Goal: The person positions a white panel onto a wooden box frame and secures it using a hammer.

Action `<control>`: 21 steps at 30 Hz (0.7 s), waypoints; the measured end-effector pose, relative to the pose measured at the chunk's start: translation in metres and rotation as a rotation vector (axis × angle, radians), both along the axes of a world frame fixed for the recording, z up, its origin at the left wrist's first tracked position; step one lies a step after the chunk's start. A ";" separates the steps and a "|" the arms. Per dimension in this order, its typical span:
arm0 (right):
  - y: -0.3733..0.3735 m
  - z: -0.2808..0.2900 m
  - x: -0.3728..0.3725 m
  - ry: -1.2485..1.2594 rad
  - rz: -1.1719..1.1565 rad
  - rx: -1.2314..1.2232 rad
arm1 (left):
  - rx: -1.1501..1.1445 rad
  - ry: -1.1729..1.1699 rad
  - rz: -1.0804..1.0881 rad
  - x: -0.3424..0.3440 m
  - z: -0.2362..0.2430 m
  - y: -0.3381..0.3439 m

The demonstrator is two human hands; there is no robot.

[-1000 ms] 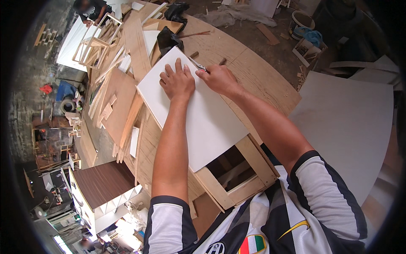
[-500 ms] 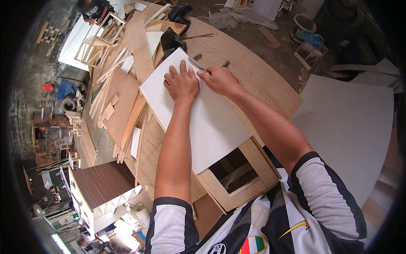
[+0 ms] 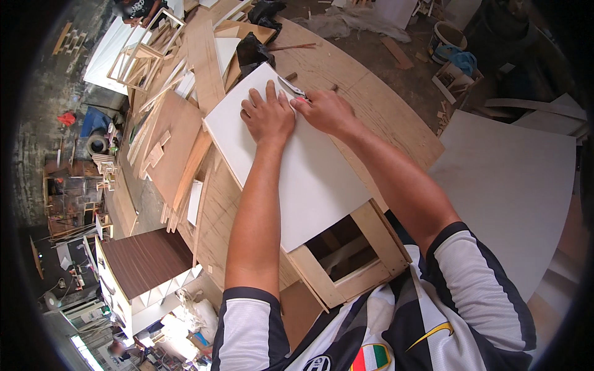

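Observation:
A white sheet (image 3: 312, 185) lies over a wooden frame (image 3: 365, 226), whose near end with a dark rectangular opening stays uncovered. My left hand (image 3: 270, 117) presses flat on the sheet near its far end, fingers spread and holding nothing. Just right of it, my right hand (image 3: 328, 110) is closed around a knife (image 3: 289, 85) at the sheet's right edge. The curved blade points away and to the left along that edge. Most of its handle is hidden in my fingers; a bit of red shows there.
Under the frame is a large plywood board (image 3: 371, 102). Black plastic bags (image 3: 252, 52) sit beyond the sheet, and wood strips and offcuts (image 3: 167, 142) pile up on the left. A large white panel (image 3: 507, 185) stands at right. Another person (image 3: 139, 11) is at far left.
My right hand and the knife have shifted slightly toward me along the sheet's right edge. The left hand keeps pressing on the sheet. The whole view has turned a little.

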State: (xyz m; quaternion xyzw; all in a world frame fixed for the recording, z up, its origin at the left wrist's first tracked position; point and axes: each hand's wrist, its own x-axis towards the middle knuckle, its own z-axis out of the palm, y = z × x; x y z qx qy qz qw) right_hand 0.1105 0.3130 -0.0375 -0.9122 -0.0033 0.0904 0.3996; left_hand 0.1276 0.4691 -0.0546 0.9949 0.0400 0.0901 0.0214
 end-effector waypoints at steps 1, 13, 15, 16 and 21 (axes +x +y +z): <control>0.001 -0.009 0.003 -0.063 -0.020 0.009 | -0.003 0.007 -0.001 0.000 0.001 -0.001; -0.012 -0.003 -0.022 0.012 -0.046 0.098 | -0.006 0.022 0.006 0.000 0.003 0.001; -0.009 -0.004 -0.024 -0.008 -0.054 0.074 | -0.003 0.019 0.007 -0.001 0.003 0.001; -0.008 -0.004 -0.024 -0.008 -0.063 0.075 | -0.001 0.018 0.007 -0.001 0.003 0.002; -0.011 0.002 -0.024 -0.014 -0.029 0.074 | -0.001 0.039 -0.005 0.000 0.003 0.001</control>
